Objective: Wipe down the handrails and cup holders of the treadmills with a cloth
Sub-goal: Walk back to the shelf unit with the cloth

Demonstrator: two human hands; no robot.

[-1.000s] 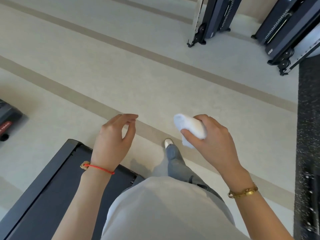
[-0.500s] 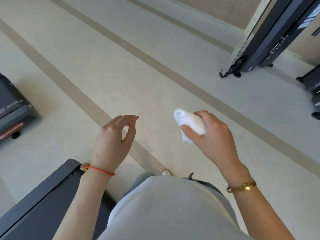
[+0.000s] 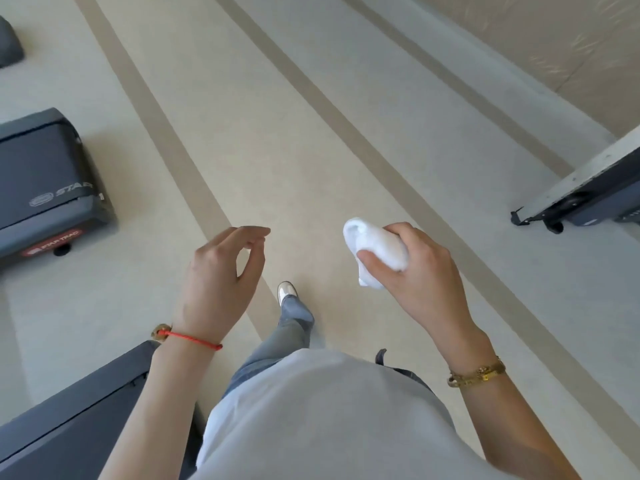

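My right hand [image 3: 415, 271] is closed around a rolled white cloth [image 3: 374, 249], held in the air over the floor at centre right. My left hand [image 3: 218, 282] hangs beside it, empty, with its fingers loosely curled and apart. The rear end of one dark treadmill deck [image 3: 48, 181] lies on the floor at the left. Another treadmill deck [image 3: 69, 420] runs along the bottom left, just beside my left forearm. No handrail or cup holder shows in this view.
A pale floor [image 3: 311, 150] with darker beige stripes stretches ahead. The foot of another machine [image 3: 571, 199] stands at the right edge near the wall. My leg and white shoe [image 3: 287, 291] step forward between my hands.
The view has swung left as I walk: the machines on the right slid out of frame and the left treadmill's end came closer. Both hands keep the same pose, cloth still held.
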